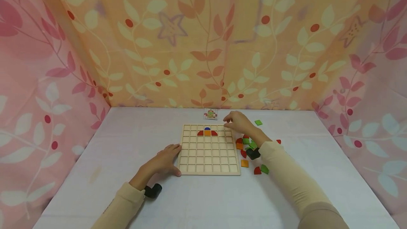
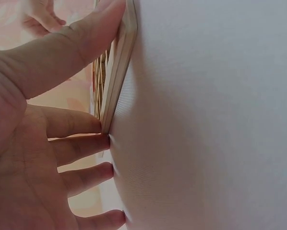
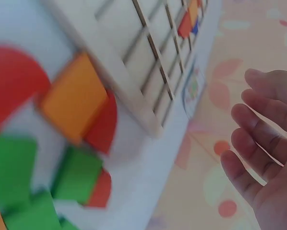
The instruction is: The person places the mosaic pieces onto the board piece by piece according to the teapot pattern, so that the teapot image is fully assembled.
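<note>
A wooden grid board (image 1: pixel 208 156) lies on the white table. In its upper rows sit a blue piece (image 1: pixel 207 128), an orange square (image 1: pixel 207 133) and a red quarter-round piece (image 1: pixel 200 133) on each side of the square. My left hand (image 1: pixel 165 160) rests at the board's left edge, thumb at the near corner and fingers spread along the side. Over the far right corner hovers my right hand (image 1: pixel 236 121), its fingers loosely bent; the right wrist view shows nothing between the fingertips (image 3: pixel 245 115).
Right of the board several loose pieces lie scattered, among them an orange square (image 1: pixel 244 163) and a green piece (image 1: pixel 264 169). A lone green square (image 1: pixel 258 122) lies farther back. Behind the board is a small picture card (image 1: pixel 210 114). Floral cloth (image 1: pixel 203 45) walls the table.
</note>
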`<state>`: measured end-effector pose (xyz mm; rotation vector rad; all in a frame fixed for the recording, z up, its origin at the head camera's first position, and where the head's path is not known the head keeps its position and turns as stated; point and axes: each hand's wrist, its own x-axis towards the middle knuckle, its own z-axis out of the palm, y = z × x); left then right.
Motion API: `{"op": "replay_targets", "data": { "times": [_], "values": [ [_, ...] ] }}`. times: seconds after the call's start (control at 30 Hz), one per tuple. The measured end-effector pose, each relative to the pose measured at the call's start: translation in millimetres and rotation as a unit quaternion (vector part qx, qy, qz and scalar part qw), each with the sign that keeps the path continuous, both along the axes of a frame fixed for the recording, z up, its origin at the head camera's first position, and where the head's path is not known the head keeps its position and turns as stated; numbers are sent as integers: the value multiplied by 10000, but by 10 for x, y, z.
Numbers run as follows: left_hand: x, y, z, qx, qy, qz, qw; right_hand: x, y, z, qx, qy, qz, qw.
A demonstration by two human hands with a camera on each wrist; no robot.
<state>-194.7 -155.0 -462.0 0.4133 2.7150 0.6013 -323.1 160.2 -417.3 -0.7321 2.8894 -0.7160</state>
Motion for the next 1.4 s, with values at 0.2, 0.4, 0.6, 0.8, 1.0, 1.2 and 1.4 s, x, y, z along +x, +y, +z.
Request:
{"op": "replay_targets", "data": {
  "times": [0.2,0.4,0.6,0.8,1.0,1.2,1.4],
  "values": [
    [2,-9,3,-3,26,16,10000,-15,174,151,-45,106,-125,9999],
    [4,-1,16,-59,-16,8,10000,-95,383,204,-101,278,-325,9990],
    [3,-3,22,-25,-23,29,10000,-179,603,201,-225,72,-592,9980],
    [21,-12,34,74,0,3,10000,-266,780,123,-412,-69,-720,9965],
    [30,-8,36,117,-71,30,9999,-317,912,11,-387,-270,-987,9940],
    [25,-2,33,94,-108,56,9999,-338,1039,-102,-184,-617,-1144,9914],
    [30,-5,32,56,-119,51,9999,-340,1132,-185,-23,-804,-1220,9893]
  ]
}}
